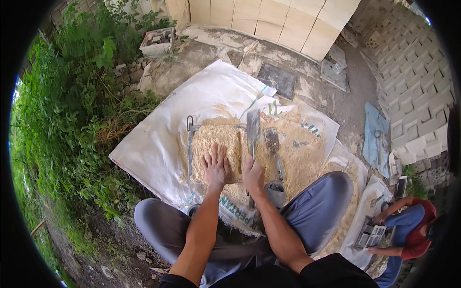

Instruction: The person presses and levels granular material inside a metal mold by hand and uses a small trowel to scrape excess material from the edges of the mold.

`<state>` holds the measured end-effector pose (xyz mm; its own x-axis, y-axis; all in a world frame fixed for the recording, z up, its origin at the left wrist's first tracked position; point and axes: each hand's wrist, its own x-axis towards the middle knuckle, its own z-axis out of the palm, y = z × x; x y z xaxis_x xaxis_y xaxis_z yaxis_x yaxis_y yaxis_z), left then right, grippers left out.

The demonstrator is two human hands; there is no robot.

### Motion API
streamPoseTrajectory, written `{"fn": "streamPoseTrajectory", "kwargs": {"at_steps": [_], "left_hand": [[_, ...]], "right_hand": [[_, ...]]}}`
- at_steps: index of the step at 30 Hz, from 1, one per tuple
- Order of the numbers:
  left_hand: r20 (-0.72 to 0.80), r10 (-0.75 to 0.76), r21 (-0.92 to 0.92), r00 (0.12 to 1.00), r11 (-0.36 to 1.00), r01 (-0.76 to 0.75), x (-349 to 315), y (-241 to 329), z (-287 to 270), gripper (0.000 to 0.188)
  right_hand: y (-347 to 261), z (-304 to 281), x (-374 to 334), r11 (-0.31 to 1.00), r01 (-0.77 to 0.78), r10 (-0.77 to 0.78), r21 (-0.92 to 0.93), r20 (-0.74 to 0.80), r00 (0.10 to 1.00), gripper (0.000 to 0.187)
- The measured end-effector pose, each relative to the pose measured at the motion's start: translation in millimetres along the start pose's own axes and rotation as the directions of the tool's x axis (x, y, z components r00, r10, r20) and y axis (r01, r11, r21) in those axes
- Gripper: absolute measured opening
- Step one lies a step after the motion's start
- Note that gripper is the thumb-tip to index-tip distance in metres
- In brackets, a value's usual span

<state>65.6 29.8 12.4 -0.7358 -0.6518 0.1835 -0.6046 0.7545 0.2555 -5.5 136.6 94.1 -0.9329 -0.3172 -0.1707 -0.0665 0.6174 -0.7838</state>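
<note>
My left hand (216, 166) lies flat with spread fingers on pale, sandy material (211, 139) that fills a rectangular metal mould frame (190, 156). My right hand (253, 175) is closed around the handle of a trowel (253, 126), whose flat grey blade points away from me by the frame's right side. A dark groove runs down the material between my hands. To the right, a second trowel (272, 141) with a worn blade rests on loose sandy powder (302, 163). Close to my right wrist stands a small grey cup (275, 192).
White woven sacking (158, 125) lies under the work. Green plants (72, 96) crowd the left. Beyond are a dark square slab (277, 80), a box of rubble (157, 42) and stacked pale tiles (269, 21). Another person (408, 230) holds a metal mould (370, 236) at right.
</note>
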Motion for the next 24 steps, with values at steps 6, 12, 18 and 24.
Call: {"fn": "streamPoseTrajectory", "kwargs": {"at_steps": [6,12,18,24], "left_hand": [[0.050,-0.029,-0.065,0.998,0.997,0.032,5.6,7.0,-11.2,0.049],[0.052,-0.031,-0.073,0.998,0.997,0.034,-3.0,5.4,0.4,0.048],[-0.034,0.003,-0.057,0.999,0.998,-0.005,0.6,2.1,-8.1,0.048],[-0.006,-0.002,-0.051,1.000,0.999,0.002,6.6,9.8,-8.4,0.048]], "right_hand": [[13.1,17.2,11.0,0.990,0.137,-0.139,-0.030,-0.083,0.987,0.036],[52.8,27.4,0.8,0.984,0.018,0.006,-0.176,0.136,0.991,0.042],[-24.6,-33.3,-13.0,0.993,0.115,-0.115,0.014,0.008,0.993,0.041],[61.8,22.4,-33.8,0.993,0.086,-0.087,-0.079,-0.010,0.996,0.037]]}}
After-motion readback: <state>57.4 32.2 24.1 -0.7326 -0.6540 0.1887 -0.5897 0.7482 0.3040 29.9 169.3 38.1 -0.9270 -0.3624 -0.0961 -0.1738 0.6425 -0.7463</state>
